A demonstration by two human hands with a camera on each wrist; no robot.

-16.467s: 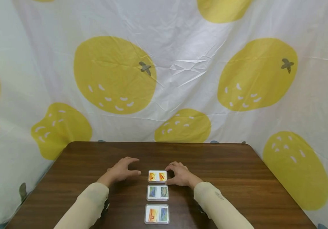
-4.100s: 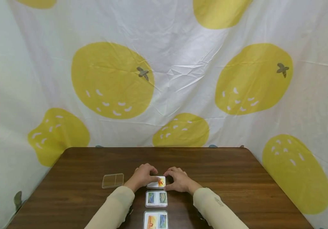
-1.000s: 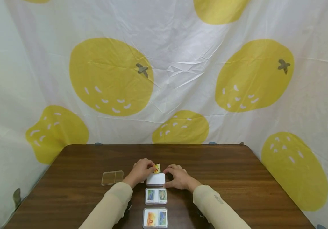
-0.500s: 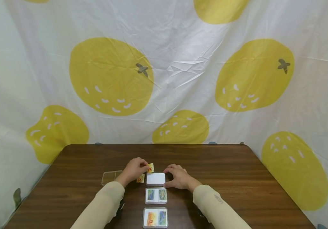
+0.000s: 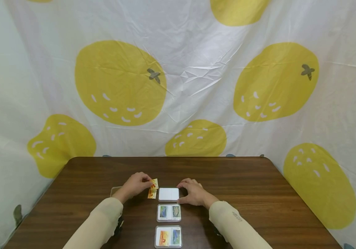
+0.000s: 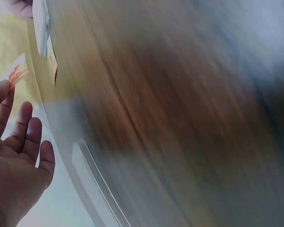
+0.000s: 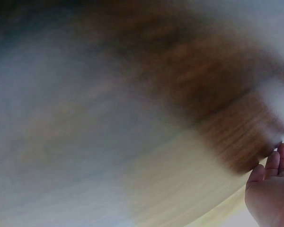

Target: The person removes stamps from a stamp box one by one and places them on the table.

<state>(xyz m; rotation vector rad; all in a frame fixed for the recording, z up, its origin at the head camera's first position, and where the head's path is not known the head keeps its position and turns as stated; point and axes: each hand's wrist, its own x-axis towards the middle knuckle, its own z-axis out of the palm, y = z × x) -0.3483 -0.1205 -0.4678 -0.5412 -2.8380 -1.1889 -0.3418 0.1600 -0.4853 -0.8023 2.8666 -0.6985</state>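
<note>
Pinching the orange stamp (image 5: 154,183) by its left edge between the fingers of our left hand (image 5: 135,185), lower middle of the frame, we grip the white case (image 5: 169,194) rightward with our right hand (image 5: 195,192).

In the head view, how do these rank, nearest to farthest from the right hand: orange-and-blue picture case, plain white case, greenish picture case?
From the right hand:
1. Plain white case, at its fingertips.
2. Greenish picture case, middle of the row.
3. Orange-and-blue picture case, at the row's near end.
</note>
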